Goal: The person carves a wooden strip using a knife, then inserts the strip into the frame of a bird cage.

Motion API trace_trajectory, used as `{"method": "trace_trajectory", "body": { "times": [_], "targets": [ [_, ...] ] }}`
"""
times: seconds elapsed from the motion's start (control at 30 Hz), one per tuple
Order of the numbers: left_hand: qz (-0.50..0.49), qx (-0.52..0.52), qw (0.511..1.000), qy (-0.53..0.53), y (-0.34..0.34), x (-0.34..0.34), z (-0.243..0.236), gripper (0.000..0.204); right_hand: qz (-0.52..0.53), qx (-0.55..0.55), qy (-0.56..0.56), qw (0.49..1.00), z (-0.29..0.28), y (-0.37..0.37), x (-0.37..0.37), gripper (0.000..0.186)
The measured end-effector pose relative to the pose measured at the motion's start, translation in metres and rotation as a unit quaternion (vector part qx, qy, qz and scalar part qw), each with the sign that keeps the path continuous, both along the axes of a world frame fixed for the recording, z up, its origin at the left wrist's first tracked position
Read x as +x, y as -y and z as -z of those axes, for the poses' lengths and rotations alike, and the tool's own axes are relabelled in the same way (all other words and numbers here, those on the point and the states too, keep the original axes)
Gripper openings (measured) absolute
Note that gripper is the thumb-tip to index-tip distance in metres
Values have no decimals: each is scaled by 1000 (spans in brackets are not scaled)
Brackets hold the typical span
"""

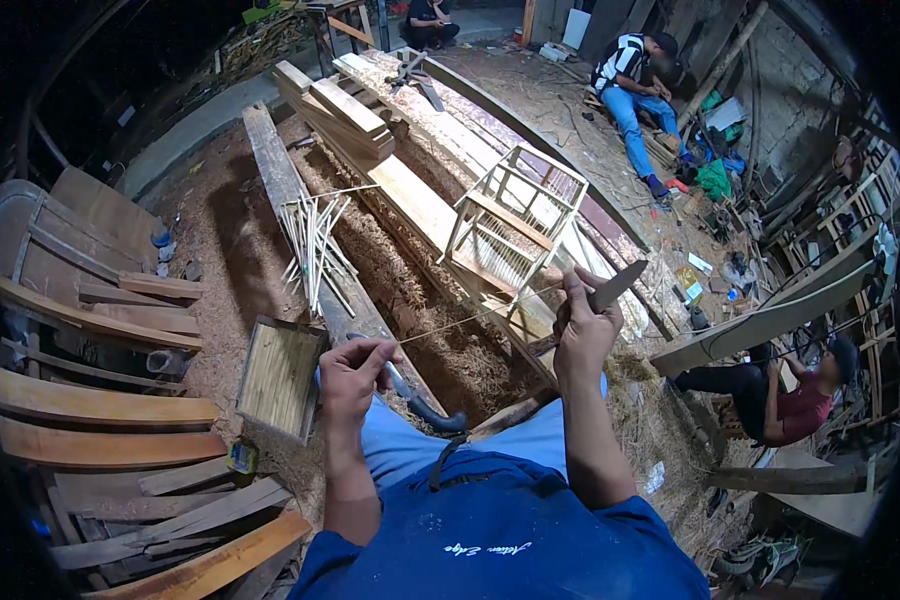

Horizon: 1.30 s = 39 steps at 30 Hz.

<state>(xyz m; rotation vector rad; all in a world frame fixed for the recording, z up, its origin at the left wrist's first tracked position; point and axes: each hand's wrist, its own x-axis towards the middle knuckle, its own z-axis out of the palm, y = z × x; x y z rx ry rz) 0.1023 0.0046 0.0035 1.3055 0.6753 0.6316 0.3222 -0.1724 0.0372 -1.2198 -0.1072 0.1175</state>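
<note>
A thin pale strip (480, 315), slender as a reed and very slightly bowed, spans the space between the two hands, just on the wearer's side of the slatted wooden cage (511, 220). It looks light tan along its length; finer detail is too small to tell. The left hand (358, 378), to the near left of the cage, is curled, pinching one end of the strip between thumb and forefinger. The right hand (587, 322), just off the cage's near right corner, is closed around a knife whose handle is mostly hidden; the broad grey blade (620, 285) points up and away to the right. The strip's other end meets this hand's fingers.

The cage itself is a boxy frame with thin upright bars, sitting slightly tilted on long pale boards (410, 200). Left of it, a loose bundle of similar sticks (318, 255) fans across a grey plank (270, 160). Between the cage and the wearer's knees lie curly shavings (440, 350) and a curved dark tool (430, 412), close below the strip. Stacked timber blocks (350, 108) stand beyond the cage to the left, while a seated person in a striped shirt (625, 65) is well beyond it to the right
</note>
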Motion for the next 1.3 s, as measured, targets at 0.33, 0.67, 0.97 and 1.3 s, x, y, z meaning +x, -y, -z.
{"method": "trace_trajectory", "body": {
  "times": [0.33,0.67,0.97,1.3],
  "targets": [
    [-135,-150,945,257,25,21,11,16,52,-17,-70,996,23,6,9,13],
    [-103,-103,954,261,30,25,-9,23,50,-3,-141,989,42,10,4,22],
    [-205,-1,975,91,8,21,1,16,-20,15,-148,989,25,26,1,30],
    [-7,542,762,-353,12,-3,-9,27,-67,-200,118,970,-5,-7,-26,18]
  ]
}}
